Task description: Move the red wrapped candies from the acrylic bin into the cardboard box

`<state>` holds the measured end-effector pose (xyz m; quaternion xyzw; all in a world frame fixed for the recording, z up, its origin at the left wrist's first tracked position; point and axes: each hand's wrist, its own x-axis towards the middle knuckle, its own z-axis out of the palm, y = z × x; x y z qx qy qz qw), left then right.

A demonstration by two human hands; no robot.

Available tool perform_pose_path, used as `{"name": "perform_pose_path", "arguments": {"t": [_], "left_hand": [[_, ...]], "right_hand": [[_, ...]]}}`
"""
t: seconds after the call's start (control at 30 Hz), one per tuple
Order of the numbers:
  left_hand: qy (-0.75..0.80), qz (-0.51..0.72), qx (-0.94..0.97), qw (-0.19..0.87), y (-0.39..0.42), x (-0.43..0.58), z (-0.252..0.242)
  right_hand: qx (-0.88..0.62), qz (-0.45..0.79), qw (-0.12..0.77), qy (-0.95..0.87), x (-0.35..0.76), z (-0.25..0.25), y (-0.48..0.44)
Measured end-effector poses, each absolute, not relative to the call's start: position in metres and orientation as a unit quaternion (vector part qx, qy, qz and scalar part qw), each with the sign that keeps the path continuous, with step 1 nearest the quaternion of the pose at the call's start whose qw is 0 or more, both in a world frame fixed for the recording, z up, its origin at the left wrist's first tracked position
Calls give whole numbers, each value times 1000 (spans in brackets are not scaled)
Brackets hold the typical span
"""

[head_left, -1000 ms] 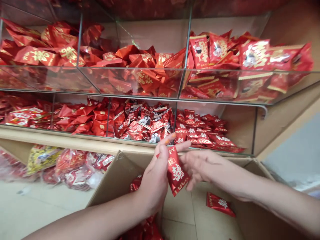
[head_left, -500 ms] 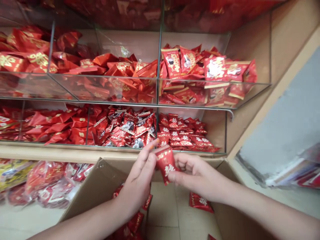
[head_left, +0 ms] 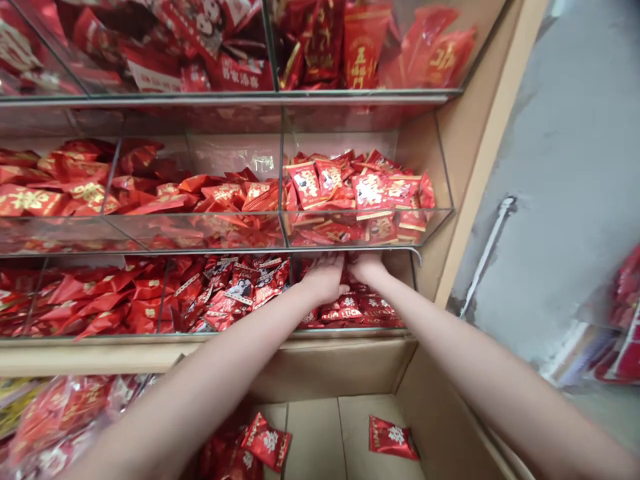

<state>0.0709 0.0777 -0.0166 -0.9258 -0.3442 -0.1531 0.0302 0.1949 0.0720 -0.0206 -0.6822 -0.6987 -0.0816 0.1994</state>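
- Two bare hands reached side by side into a lower glass bin (head_left: 385, 325), the left hand (head_left: 325, 280) just beside the right hand (head_left: 367, 268), both over a heap of red packets (head_left: 345, 308) with white characters.
- We could not tell the state of either grip: the fingers were out of sight, so we saw neither how far each stood open nor whether it had hold of a packet.
- The packets lay in the right-hand compartment of that bin, and none showed in either hand.
- Next to them, past a glass divider (head_left: 293, 283), lay a heap of photo-printed packets (head_left: 240, 291).
- Overhead ran a metal-edged shelf (head_left: 250, 251), with a fuller bin of red-and-gold packets (head_left: 360, 193) on it.
- Below the hands stood a cardboard box (head_left: 330, 367), with loose red packets (head_left: 393, 437) lying inside.
- We judged that a hurried pull could drag extra packets over the bin's front, since they looked light and slippery.
- A careless sideways sweep could also push packets across the divider and mix the two kinds.
- Raising the wrists too sharply could knock them against the shelf edge.
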Motion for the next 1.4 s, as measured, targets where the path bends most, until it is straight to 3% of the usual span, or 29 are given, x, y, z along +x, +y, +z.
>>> {"name": "perform_pose_path", "arguments": {"t": [0.23, 0.47, 0.67, 0.93, 1.4], "left_hand": [[-387, -62, -919, 36, 102, 81, -22], [-403, -30, -914, 40, 101, 85, -20], [-435, -51, -898, 54, 101, 91, -27], [-432, -38, -899, 58, 99, 96, -28], [-342, -5, -938, 65, 106, 96, -20]], "right_hand": [[-761, -97, 200, -610, 201, -14, 60], [-769, -89, 127, -621, 212, -22, 58], [-692, -209, 127, -680, 214, -41, 50], [-655, -140, 140, -730, 221, -58, 58], [-678, -138, 161, -704, 219, -59, 54]]}}
